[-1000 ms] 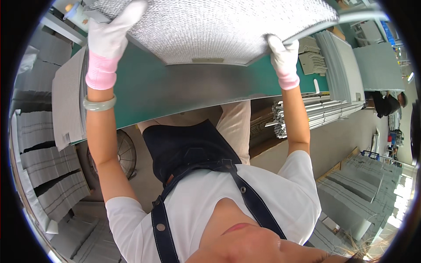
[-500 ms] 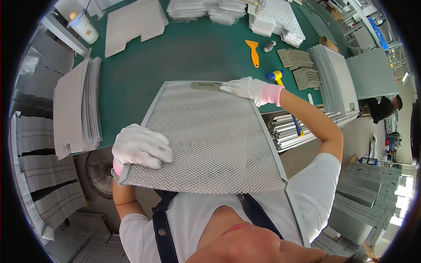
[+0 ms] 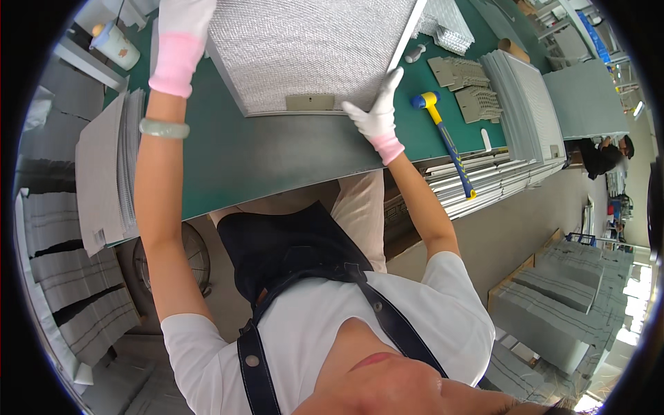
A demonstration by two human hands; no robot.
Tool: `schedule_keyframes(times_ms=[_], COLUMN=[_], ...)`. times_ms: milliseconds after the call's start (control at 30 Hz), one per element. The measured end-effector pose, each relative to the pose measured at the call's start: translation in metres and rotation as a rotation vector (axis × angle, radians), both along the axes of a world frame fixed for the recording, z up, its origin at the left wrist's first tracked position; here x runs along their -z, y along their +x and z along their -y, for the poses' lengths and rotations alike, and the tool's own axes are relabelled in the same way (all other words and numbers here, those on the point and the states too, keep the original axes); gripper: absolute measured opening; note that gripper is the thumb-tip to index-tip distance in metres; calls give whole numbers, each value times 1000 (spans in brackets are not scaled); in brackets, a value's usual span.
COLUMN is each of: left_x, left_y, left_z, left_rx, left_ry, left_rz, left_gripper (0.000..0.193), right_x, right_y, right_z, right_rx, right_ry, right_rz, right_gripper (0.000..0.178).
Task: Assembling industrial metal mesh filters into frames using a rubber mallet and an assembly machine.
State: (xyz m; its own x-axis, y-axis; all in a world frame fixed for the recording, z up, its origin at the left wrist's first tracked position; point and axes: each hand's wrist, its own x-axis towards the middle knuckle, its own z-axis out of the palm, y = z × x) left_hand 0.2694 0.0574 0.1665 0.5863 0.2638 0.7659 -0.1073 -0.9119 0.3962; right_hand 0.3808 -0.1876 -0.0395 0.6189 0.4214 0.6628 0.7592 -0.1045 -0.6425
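Note:
A silvery metal mesh filter panel [image 3: 304, 59] with a thin metal frame is over the far part of the green table [image 3: 277, 152]; its far end is cut off by the view's upper edge. A beige-grey plate [image 3: 310, 102] is set at its near edge. My left hand [image 3: 185, 17], in a white glove with a pink cuff, is beside the panel's left edge, its fingers out of view. My right hand [image 3: 377, 117], gloved the same, touches the panel's near right corner. Its thumb and forefinger are spread apart along the two edges.
On the right lie a blue-and-yellow mallet [image 3: 443, 131], a screwdriver [image 3: 415, 54], beige plates [image 3: 477, 104] and stacked panels [image 3: 522, 104]. Mesh sheets [image 3: 107, 166] stand at the left, near a white cup [image 3: 114, 47]. Metal strips [image 3: 491, 176] lie below the table edge.
The panel has moved away from my body onto the far table and turned, so its plate now faces me. My left hand has gone far forward; my right hand has come nearer.

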Motion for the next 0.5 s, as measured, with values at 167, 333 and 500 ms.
schedule_keyframes(times_ms=[167, 333, 500], left_x=[-2, 5, 5], left_y=[31, 25, 0], left_z=[7, -8, -4], left_rx=[310, 325, 437], left_ry=[-622, -617, -763], left_rz=[161, 80, 166], left_gripper=[28, 28, 37], right_x=[-5, -31, -147], right_y=[7, 24, 40], right_z=[9, 25, 8], right_rx=[240, -63, -324], right_ry=[-365, -187, 309], right_rz=[188, 238, -391], right_gripper=[98, 102, 14])
